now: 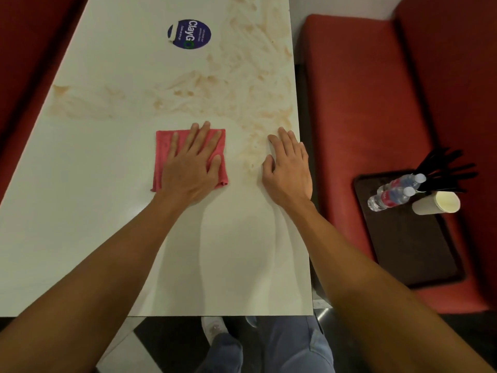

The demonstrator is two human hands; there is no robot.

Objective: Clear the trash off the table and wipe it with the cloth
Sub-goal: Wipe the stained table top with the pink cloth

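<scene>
The left hand (191,162) lies flat, fingers spread, on the folded pink cloth (164,154). The cloth sits on the white desk (94,211) just short of a broad band of brownish smears (242,95). The right hand (289,168) rests open, palm down, near the desk's right edge; it holds nothing and touches the fringe of the mess. The trash looks already cleared: two water bottles (390,195), a paper cup (437,203) and black cutlery (446,168) sit on a dark tray (408,251) on the red bench (349,103) beside the desk. Wiping is the step in hand. It should go best with even palm pressure and overlapping strokes pushed forward through the smears. Refolding the cloth to a fresh face once it is soiled would lift the grime rather than spread it.
</scene>
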